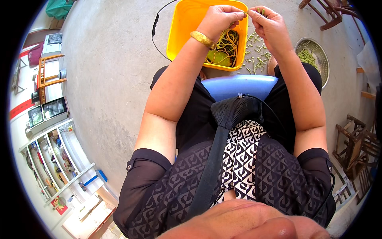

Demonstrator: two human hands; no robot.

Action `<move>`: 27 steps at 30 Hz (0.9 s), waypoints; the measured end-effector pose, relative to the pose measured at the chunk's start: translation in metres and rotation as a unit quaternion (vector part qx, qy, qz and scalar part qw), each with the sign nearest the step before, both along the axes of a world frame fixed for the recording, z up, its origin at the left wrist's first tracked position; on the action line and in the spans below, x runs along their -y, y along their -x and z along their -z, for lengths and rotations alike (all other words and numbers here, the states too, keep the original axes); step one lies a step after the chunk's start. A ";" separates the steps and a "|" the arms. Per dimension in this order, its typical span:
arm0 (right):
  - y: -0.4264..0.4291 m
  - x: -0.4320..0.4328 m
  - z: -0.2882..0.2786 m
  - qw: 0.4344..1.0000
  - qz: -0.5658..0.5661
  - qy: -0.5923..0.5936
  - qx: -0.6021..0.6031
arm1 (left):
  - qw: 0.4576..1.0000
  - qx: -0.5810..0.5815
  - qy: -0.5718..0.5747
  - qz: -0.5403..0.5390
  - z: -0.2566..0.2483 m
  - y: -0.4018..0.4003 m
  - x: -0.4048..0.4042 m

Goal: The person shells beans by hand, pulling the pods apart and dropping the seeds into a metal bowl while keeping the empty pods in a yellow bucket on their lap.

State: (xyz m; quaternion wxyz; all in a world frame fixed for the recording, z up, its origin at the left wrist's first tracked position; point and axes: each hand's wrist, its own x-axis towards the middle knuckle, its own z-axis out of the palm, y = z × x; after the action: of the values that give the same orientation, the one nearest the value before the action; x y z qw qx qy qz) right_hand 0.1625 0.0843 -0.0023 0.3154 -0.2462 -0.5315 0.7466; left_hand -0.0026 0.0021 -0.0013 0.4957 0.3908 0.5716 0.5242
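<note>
My left hand (222, 21), with a gold bangle at the wrist, pinches one end of a thin green stem (246, 12) above a yellow bucket (186, 35). The stem's other end is pinched by my right hand (268, 25), which also has short green pieces between its fingers. Inside the bucket lie long, stringy stems (228, 41) and a yellow-green thing that I cannot identify. Short green cut pieces (259, 61) are scattered on the floor right of the bucket. A metal colander (325, 62) holds more green pieces (307, 57) beside my right knee.
Between my knees is a blue plastic surface (238, 85), perhaps a stool. The bucket's black handle (154, 27) hangs out on its left. Wooden furniture legs (329, 22) stand at the upper right, wooden stools (350, 146) at the right. Shelving (56, 161) is at the far left.
</note>
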 end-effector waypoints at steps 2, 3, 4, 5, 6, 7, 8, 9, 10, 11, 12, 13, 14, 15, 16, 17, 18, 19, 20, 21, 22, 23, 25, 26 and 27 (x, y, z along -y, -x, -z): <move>0.004 0.005 -0.004 1.000 0.008 -0.010 -0.008 | 0.996 0.073 -0.022 -0.049 0.004 0.000 -0.002; 0.004 0.004 -0.002 1.000 0.010 -0.010 -0.008 | 0.996 0.073 -0.022 -0.048 0.003 -0.002 -0.002; 0.004 0.003 0.002 1.000 0.008 0.003 -0.029 | 0.990 0.125 -0.018 -0.066 0.002 -0.003 -0.002; 0.003 0.002 0.004 0.999 0.006 0.015 -0.049 | 0.981 0.177 -0.013 -0.084 0.001 -0.004 -0.002; 0.003 0.002 0.003 0.999 0.005 0.016 -0.049 | 0.981 0.177 -0.013 -0.085 0.001 0.003 -0.002; 0.002 0.003 0.001 0.997 0.009 0.031 -0.068 | 0.971 0.200 0.002 -0.134 0.004 0.016 -0.005; 0.001 0.003 -0.002 0.995 0.013 0.047 -0.087 | 0.958 0.222 0.016 -0.182 0.008 0.026 -0.009; 0.001 0.004 -0.007 0.995 0.009 0.048 -0.088 | 0.941 0.283 0.043 -0.180 0.020 0.032 -0.015; 0.000 0.003 -0.016 0.992 0.020 0.097 -0.075 | 0.937 0.293 0.024 -0.187 0.023 0.043 -0.018; -0.001 0.003 -0.020 0.987 0.031 0.147 -0.062 | 0.933 0.302 0.006 -0.194 0.026 0.055 -0.017; -0.003 -0.004 -0.019 0.980 0.061 0.176 -0.076 | 0.934 0.303 0.006 -0.190 0.021 0.055 -0.017; -0.005 -0.011 -0.014 0.980 0.064 0.175 -0.076 | 0.926 0.325 -0.011 -0.191 0.017 0.054 -0.017; -0.006 -0.019 -0.007 0.961 0.107 0.231 -0.109 | 0.918 0.347 -0.029 -0.192 0.013 0.052 -0.017; -0.007 -0.025 -0.002 0.936 0.147 0.287 -0.143 | 0.918 0.346 -0.029 -0.192 0.011 0.049 -0.015; -0.009 -0.030 0.003 0.936 0.147 0.287 -0.143 | 0.919 0.344 -0.038 -0.190 0.009 0.047 -0.013; -0.012 -0.034 0.008 0.942 0.129 0.276 -0.145 | 0.920 0.342 -0.047 -0.187 0.007 0.044 -0.012; -0.011 -0.033 0.008 0.947 0.109 0.266 -0.145 | 0.923 0.339 -0.032 -0.181 0.004 0.041 -0.009; -0.009 -0.028 0.010 0.946 0.109 0.267 -0.145 | 0.923 0.338 -0.032 -0.181 0.002 0.038 -0.008; -0.007 -0.020 0.013 0.961 0.032 0.245 -0.123 | 0.929 0.320 -0.034 -0.183 0.000 0.032 -0.008; -0.003 -0.011 0.011 0.969 -0.045 0.221 -0.100 | 0.935 0.302 -0.037 -0.183 -0.004 0.025 -0.009; -0.001 -0.005 0.008 0.961 -0.086 0.251 -0.075 | 0.943 0.274 -0.033 -0.188 -0.010 0.016 -0.009; 0.001 0.002 0.006 0.961 -0.085 0.252 -0.075 | 0.943 0.275 -0.032 -0.187 -0.006 0.013 -0.010; 0.007 0.013 0.003 0.934 -0.149 0.310 -0.096 | 0.958 0.255 -0.111 -0.070 0.002 0.008 -0.008; 0.009 0.014 0.003 0.929 -0.163 0.320 -0.093 | 0.961 0.243 -0.115 -0.063 0.006 0.004 -0.008; 0.008 0.013 0.005 0.929 -0.162 0.320 -0.093 | 0.961 0.244 -0.114 -0.062 0.002 -0.002 -0.007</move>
State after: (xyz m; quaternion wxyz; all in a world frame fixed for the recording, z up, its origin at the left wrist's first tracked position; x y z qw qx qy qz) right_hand 0.1548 0.0716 -0.0070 0.1423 -0.1744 -0.2650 0.9376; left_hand -0.0004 0.0088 -0.0033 0.5388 0.2688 0.3928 0.6951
